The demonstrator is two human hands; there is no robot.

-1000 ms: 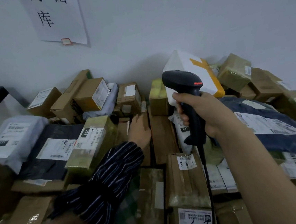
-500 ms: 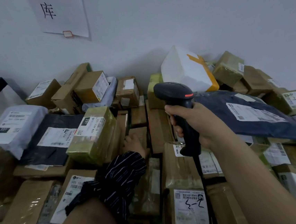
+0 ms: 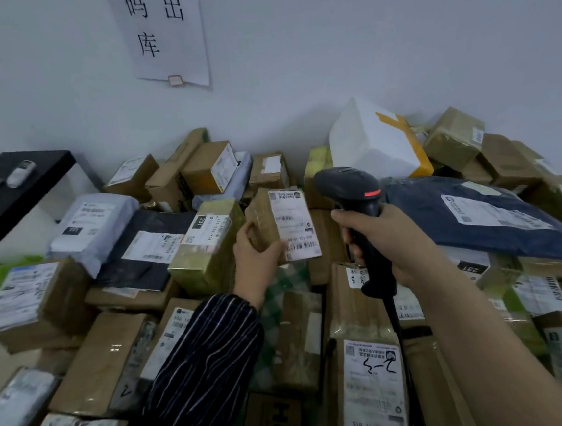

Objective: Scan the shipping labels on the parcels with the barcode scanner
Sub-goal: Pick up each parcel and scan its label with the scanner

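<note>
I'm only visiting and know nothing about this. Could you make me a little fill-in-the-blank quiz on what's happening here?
The hand gripping the scanner is the person's ___ one.
The left hand holds a box whose label is ___ in colour.
The dark left sleeve has thin white ___.
The wall sheet shows ___ large characters.
Missing words: right; white; stripes; three.

Parcels (image 3: 101,360) packed edge to edge, open air above, wall (image 3: 394,47) close behind
</note>
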